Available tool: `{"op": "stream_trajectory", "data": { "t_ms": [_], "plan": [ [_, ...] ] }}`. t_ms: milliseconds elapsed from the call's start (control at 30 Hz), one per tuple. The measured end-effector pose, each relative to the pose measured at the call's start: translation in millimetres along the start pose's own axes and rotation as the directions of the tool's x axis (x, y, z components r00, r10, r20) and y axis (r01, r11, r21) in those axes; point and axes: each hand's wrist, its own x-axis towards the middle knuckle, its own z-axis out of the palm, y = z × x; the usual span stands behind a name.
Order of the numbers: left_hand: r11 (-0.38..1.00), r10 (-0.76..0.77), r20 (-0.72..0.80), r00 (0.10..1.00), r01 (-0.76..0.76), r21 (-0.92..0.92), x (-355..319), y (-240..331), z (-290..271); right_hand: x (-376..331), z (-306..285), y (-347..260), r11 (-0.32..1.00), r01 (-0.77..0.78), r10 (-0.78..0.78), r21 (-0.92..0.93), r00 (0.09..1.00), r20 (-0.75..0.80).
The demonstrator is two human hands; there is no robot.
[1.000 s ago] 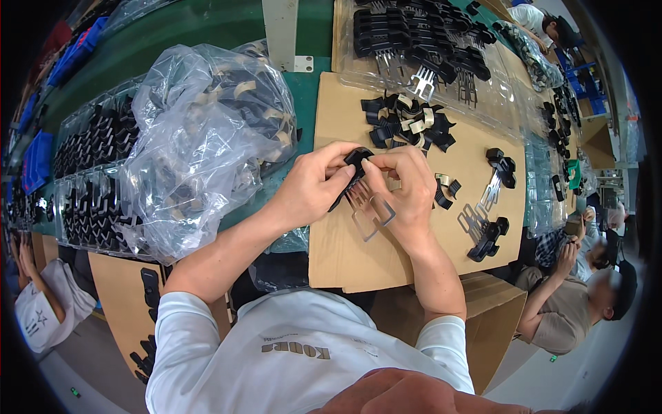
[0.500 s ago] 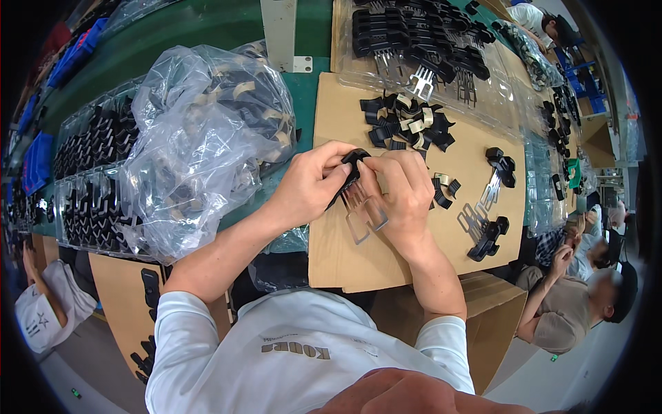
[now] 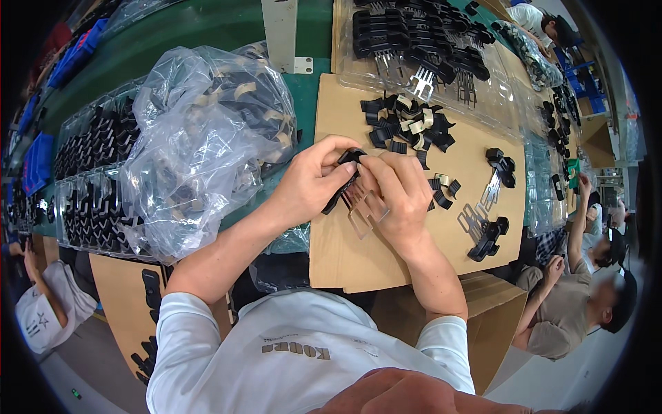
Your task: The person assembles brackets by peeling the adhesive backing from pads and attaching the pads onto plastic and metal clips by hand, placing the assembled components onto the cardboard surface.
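nearest: white short-sleeved shirt (image 3: 303, 359) of the person wearing the camera, both bare forearms rising from it toward the middle of the bench.

left hand (image 3: 314, 183): closing thumb and fingers on a black plastic clip (image 3: 343, 181), pinching it at the upper end; the clip is sitting above the middle of the cardboard sheet, between the two hands.

right hand (image 3: 400, 190): curling its fingers over the same clip from the other side and pressing on the metal prongs (image 3: 365, 210) that are hanging below it; whether it is clamping or only resting on the piece, cannot tell.

cardboard sheet (image 3: 345, 255): lying flat under both hands, brown, bending with the lens.

to the right on the sheet: two finished black-and-metal pieces (image 3: 486, 228), lying just beside each other, well apart from the hands.

to the left: a crumpled clear plastic bag (image 3: 200, 138) holding dark and tan parts, resting on the green bench (image 3: 207, 27).

further left: clear trays (image 3: 89, 172) filled with rows of black parts.

beyond the hands: a loose heap of black and tan clips (image 3: 407, 124) lying on the sheet.

farthest: a clear tray of assembled black pieces (image 3: 414, 41) along the sheet's far edge.

right rim: another person (image 3: 586, 303) sitting at the next place.
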Motion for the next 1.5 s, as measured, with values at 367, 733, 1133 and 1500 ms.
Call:
{"op": "stream_trajectory", "data": {
  "t_ms": [367,733,1133,1500],
  "plan": [
    [0.992,-0.075,-0.013,0.997,0.073,-0.102,0.1,-1.1,-1.9,-2.3,-1.0,-4.3,0.991,0.095,-0.092,-0.095,0.995,0.033],
    [0.95,-0.119,0.016,0.993,0.118,-0.29,1.8,-9.7,-6.9,-1.9,0.7,-2.1,0.999,0.042,-0.044,0.027,0.996,0.075],
    [0.931,-0.126,0.024,0.992,0.127,-0.341,-0.2,-6.0,-6.3,-4.1,5.7,3.7,0.911,-0.245,0.211,0.331,0.968,0.135],
    [0.939,-0.154,0.004,0.988,0.148,-0.309,-0.5,-0.6,-4.4,-0.1,2.0,0.1,0.819,-0.364,0.278,0.444,0.928,0.249]
  ]
}}
